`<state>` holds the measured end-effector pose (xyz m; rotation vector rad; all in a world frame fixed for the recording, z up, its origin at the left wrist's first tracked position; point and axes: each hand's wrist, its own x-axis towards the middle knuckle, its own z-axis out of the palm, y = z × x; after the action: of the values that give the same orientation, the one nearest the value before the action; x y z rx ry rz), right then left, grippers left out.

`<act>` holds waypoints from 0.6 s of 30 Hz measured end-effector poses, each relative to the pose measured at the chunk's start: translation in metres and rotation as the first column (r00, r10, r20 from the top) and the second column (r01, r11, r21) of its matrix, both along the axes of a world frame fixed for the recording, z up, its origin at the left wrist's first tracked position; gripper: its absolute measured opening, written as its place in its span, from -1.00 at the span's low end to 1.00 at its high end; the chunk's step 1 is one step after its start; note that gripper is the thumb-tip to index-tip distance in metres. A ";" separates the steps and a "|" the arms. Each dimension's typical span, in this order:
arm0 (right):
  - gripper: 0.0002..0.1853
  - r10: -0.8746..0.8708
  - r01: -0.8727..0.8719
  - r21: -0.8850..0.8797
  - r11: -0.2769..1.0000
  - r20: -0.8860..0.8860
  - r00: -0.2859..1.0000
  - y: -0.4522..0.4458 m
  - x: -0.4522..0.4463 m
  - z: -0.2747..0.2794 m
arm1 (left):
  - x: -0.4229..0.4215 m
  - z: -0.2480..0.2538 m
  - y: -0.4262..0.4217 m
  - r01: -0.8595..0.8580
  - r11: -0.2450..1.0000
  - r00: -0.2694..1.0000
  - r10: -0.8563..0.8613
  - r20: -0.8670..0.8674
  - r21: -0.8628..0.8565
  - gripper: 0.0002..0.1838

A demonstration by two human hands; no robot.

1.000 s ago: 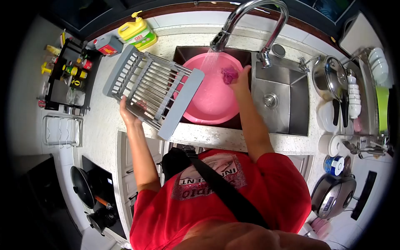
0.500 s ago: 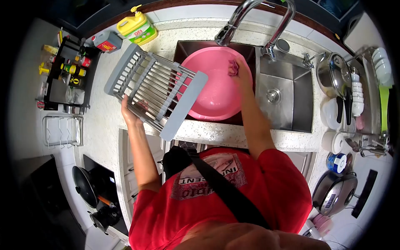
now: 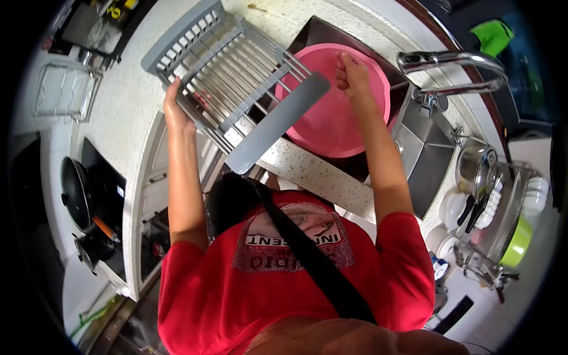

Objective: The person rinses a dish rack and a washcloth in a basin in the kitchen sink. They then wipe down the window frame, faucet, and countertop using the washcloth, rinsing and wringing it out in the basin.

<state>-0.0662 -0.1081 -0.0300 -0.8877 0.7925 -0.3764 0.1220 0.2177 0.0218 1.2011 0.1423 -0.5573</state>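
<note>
My left hand (image 3: 178, 109) grips the near side rail of a dish rack (image 3: 238, 76) with metal bars and grey plastic ends, its fingertips showing through the bars. The rack is held tilted, one grey end overlapping the left edge of a pink basin (image 3: 316, 127). That basin sits in the left bowl of the sink (image 3: 319, 35). Over the basin's far side, my right hand (image 3: 353, 76) is closed with its fingers curled in. Whatever may be inside those fingers is hidden; the purplish-pink cloth from before does not show.
A chrome faucet (image 3: 455, 59) arches beyond the basin. The second sink bowl (image 3: 423, 163) lies to its right, followed by a lidded pot (image 3: 476, 165), white bowls (image 3: 488, 210) and a green basin (image 3: 516, 241). To the left are a wire rack (image 3: 66, 92) and a wok (image 3: 77, 192).
The view has rotated and shifted. My right hand, earlier holding a crumpled purplish-pink cloth over the basin, now shows curled fingers and no visible cloth. My left hand keeps its hold on the dish rack.
</note>
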 end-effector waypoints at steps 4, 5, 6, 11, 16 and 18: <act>-0.67 0.073 -0.112 -0.151 0.982 -0.244 0.967 0.001 0.014 -0.002 | 0.009 -0.008 -0.003 -0.047 0.999 0.999 0.047 -0.015 0.020 -0.56; -0.67 0.087 -0.129 -0.148 0.981 -0.263 0.961 0.002 0.016 -0.007 | 0.011 -0.009 -0.002 -0.051 0.999 0.998 0.051 -0.020 0.013 -0.58; -0.65 0.055 -0.119 -0.200 0.972 -0.298 0.953 0.002 0.018 -0.012 | 0.010 -0.010 -0.001 -0.078 0.997 0.997 0.078 0.019 0.003 -0.59; -0.61 -0.033 -0.076 -0.278 0.958 -0.367 0.930 -0.005 0.023 -0.042 | 0.023 -0.016 0.004 -0.076 0.997 0.996 0.075 -0.042 -0.012 -0.59; -0.62 -0.090 -0.014 -0.209 0.978 -0.479 0.873 -0.003 0.020 -0.068 | 0.027 -0.020 0.004 -0.072 0.997 0.995 0.072 -0.065 0.003 -0.55; -0.66 -0.023 0.031 0.014 0.999 -0.403 0.915 -0.013 0.001 -0.088 | 0.027 -0.021 0.002 -0.067 0.998 0.995 0.068 -0.074 0.017 -0.55</act>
<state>-0.0647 -0.1216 -0.1177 -0.9499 1.1888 -0.2085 0.1485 0.2200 0.0010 1.1850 0.2503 -0.5427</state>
